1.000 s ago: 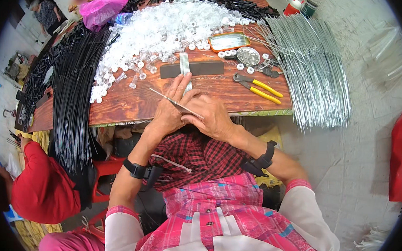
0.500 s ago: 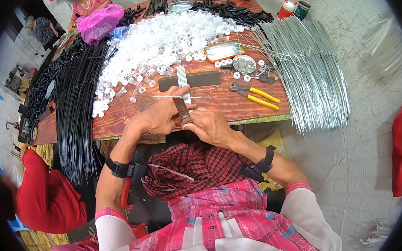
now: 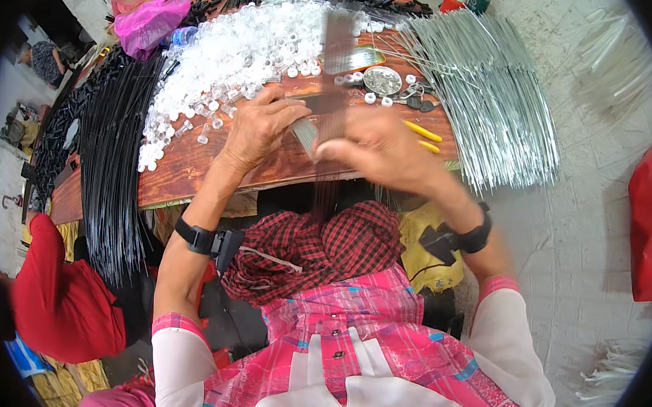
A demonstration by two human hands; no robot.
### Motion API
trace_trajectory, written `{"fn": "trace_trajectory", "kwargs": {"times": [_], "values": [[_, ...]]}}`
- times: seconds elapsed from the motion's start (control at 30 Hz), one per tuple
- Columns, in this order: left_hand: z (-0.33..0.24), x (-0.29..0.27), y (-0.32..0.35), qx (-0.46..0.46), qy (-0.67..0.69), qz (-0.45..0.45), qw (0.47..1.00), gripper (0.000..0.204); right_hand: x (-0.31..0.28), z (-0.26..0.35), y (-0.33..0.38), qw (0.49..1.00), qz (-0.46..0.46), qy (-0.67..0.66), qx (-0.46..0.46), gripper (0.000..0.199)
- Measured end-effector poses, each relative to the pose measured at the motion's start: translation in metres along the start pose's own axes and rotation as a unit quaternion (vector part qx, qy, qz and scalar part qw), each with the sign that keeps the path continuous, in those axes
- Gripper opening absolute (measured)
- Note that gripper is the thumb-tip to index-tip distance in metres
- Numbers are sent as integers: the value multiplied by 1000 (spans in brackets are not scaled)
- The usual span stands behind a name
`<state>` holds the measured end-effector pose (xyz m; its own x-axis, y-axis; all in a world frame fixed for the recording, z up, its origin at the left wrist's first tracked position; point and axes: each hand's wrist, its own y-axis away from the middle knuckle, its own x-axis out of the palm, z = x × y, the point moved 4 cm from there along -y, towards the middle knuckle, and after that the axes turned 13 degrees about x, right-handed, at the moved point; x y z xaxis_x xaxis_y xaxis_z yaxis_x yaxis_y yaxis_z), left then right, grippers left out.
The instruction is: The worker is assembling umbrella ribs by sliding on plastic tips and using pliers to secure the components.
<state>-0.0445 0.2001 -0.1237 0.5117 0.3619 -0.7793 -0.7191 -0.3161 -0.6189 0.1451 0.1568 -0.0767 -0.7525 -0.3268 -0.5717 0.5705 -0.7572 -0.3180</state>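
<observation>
My left hand (image 3: 261, 132) is closed, its fingertips at the top of a flat row of thin silvery rods (image 3: 305, 135). Close beside it, my right hand (image 3: 379, 147) is smeared by motion, with its thumb pressed at a long brown striped strip (image 3: 336, 76). That strip stands out as a blurred upright band, reaching from over the table down towards my lap. Behind my hands a dark flat bar (image 3: 314, 103) lies on the table, partly covered. Yellow-handled pliers (image 3: 423, 130) show just past my right hand, which hides their jaws.
Clear plastic caps (image 3: 239, 46) heap up on the wooden table (image 3: 184, 181). Black rods (image 3: 114, 158) hang over its left edge; silvery rods (image 3: 492, 102) fan out at right. A round metal dish (image 3: 382, 80) sits among white rings. A person in red (image 3: 69, 310) is at lower left.
My right hand has risen and moved right, away from my left hand. The brown strip has swung upright and blurred. My left hand has moved slightly up, and the whole view has shifted a little.
</observation>
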Motion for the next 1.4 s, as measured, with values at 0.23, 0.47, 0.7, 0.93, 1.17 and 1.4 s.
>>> {"fn": "trace_trajectory", "kwargs": {"times": [0.23,0.47,0.7,0.93,1.17,1.4], "values": [[-94,-4,18,-134,218,93,962,15,-39,22,6,987,25,-153,42,21],[-168,52,79,-315,541,74,776,26,32,-34,21,975,114,-118,148,25],[-159,44,90,-268,547,142,780,33,46,-37,18,964,121,-150,181,27],[-158,43,83,-337,609,148,703,53,55,-49,10,955,144,-139,220,25],[-160,55,80,-385,572,65,721,27,68,-53,12,945,140,-166,243,27],[-144,60,65,-376,523,70,761,24,94,-47,25,891,-20,-393,225,36]]}}
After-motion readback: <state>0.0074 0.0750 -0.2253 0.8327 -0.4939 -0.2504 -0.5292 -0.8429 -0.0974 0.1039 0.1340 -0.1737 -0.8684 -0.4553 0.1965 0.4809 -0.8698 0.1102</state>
